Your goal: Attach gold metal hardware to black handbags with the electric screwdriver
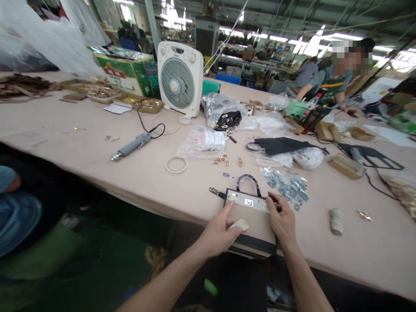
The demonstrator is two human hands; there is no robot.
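I see the small tan handbag with black trim and a black loop handle lying flat at the near edge of the pale table, its lower end reaching just over that edge. My left hand pinches a small white pad against its face. My right hand curls on the upper right corner, though I cannot tell whether it grips. A scatter of silver metal pieces lies just beyond, and open tabletop stretches to the bag's left.

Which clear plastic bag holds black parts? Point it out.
The clear plastic bag beside the white box fan: black pieces show through it. The flat bag in front of it holds white items.
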